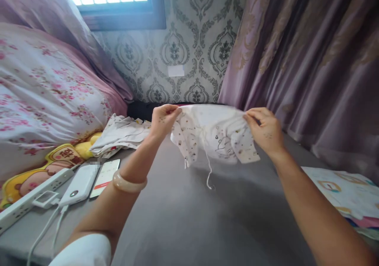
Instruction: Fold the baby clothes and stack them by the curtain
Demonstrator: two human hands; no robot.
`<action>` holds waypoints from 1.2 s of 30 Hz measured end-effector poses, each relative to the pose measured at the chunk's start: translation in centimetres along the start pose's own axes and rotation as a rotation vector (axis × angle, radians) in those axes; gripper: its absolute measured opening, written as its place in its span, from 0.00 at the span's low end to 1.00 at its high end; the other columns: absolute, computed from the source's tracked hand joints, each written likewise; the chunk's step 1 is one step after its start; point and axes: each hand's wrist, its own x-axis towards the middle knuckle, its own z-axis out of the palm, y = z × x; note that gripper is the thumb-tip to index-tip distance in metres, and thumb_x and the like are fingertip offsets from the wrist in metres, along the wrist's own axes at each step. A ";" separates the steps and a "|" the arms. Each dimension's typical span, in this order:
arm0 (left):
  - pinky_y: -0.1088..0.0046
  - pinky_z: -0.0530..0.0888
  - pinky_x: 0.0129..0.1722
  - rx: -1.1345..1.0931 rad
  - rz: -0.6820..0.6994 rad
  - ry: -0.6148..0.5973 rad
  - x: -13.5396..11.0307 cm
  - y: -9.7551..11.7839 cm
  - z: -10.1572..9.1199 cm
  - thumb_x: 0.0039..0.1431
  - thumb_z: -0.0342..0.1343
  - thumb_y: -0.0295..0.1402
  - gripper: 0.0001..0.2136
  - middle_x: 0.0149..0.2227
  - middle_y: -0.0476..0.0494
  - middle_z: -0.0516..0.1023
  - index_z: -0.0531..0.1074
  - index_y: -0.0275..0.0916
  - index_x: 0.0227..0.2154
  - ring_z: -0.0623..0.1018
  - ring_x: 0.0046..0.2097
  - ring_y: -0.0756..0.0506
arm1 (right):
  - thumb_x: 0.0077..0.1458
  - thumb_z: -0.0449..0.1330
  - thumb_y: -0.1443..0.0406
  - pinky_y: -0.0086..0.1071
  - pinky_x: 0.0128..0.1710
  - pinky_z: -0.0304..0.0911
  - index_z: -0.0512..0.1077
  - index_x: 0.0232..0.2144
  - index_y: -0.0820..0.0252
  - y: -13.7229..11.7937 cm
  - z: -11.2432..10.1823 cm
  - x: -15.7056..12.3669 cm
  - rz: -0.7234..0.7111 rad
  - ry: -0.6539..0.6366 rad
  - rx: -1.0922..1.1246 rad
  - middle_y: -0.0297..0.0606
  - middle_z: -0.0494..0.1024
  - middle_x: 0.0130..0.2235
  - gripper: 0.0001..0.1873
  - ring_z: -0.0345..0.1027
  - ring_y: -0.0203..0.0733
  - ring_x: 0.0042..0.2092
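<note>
A small white garment [214, 133] with tiny printed figures hangs in the air above the grey bed surface [189, 218]. My left hand [162, 119] pinches its left top edge and my right hand [264, 129] pinches its right top edge. A thin tie string [209, 171] dangles from the garment toward the surface. A pale bangle [128, 183] sits on my left wrist.
More light printed clothes [121, 135] lie in a heap at the left. A power strip [26, 199], a white power bank [79, 185] and a phone [105, 173] lie at the near left. A floral quilt [44, 88] rises behind them. Folded fabric [343, 191] lies at the right, curtains [310, 60] behind.
</note>
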 end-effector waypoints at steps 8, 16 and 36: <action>0.74 0.68 0.26 -0.141 -0.141 -0.092 0.7 -0.4 1.0 0.48 0.59 0.38 0.10 0.25 0.47 0.76 0.77 0.36 0.29 0.72 0.26 0.49 | 0.61 0.53 0.55 0.38 0.38 0.64 0.77 0.33 0.57 0.3 1.4 0.0 0.166 -0.030 0.016 0.41 0.80 0.34 0.16 0.71 0.46 0.36; 0.71 0.69 0.34 0.107 -0.062 0.086 1.1 -2.8 3.6 0.57 0.48 0.29 0.07 0.29 0.47 0.72 0.72 0.38 0.34 0.73 0.33 0.47 | 0.65 0.46 0.55 0.38 0.40 0.63 0.71 0.36 0.56 0.0 3.3 0.2 0.188 0.078 -0.006 0.44 0.78 0.36 0.18 0.72 0.49 0.40; 0.64 0.70 0.42 0.362 0.248 0.165 -7.5 8.5 -5.6 0.59 0.58 0.41 0.07 0.34 0.47 0.73 0.77 0.45 0.33 0.71 0.39 0.43 | 0.54 0.63 0.49 0.32 0.21 0.59 0.77 0.31 0.54 -7.1 -7.0 -2.3 0.244 0.000 0.294 0.34 0.76 0.26 0.16 0.66 0.38 0.24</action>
